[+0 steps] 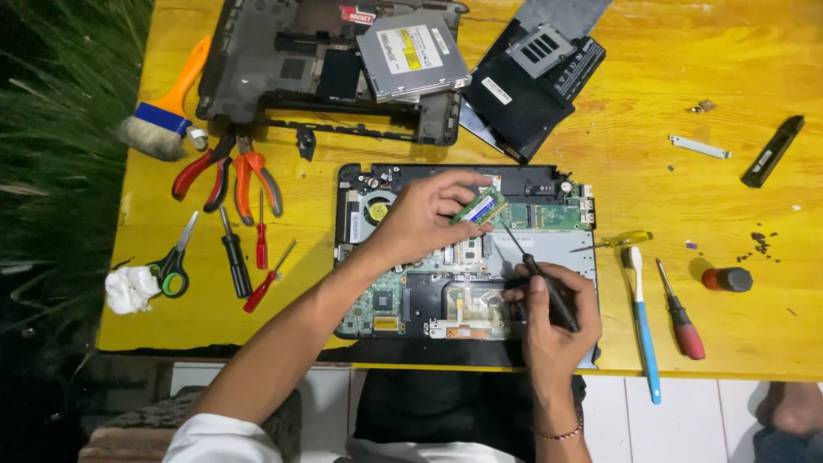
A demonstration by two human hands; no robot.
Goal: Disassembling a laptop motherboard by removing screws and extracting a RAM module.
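Note:
An opened laptop base (557,249) with its green circuit board exposed lies on the yellow table. My left hand (420,219) hovers over the board and pinches a small green memory module (482,207) between thumb and fingers. My right hand (553,313) grips a black-handled screwdriver (549,287), its thin shaft pointing up toward the module. A cooling fan (377,209) sits at the board's upper left, just left of my left hand.
Bottom cover (257,60) with a silver optical drive (411,53) lies at the back, a black panel (523,94) beside it. Left: brush (163,111), pliers (225,171), scissors (174,261), small screwdrivers (236,257). Right: toothbrush (641,317), red screwdriver (681,313), yellow screwdriver (621,240), black strip (773,151).

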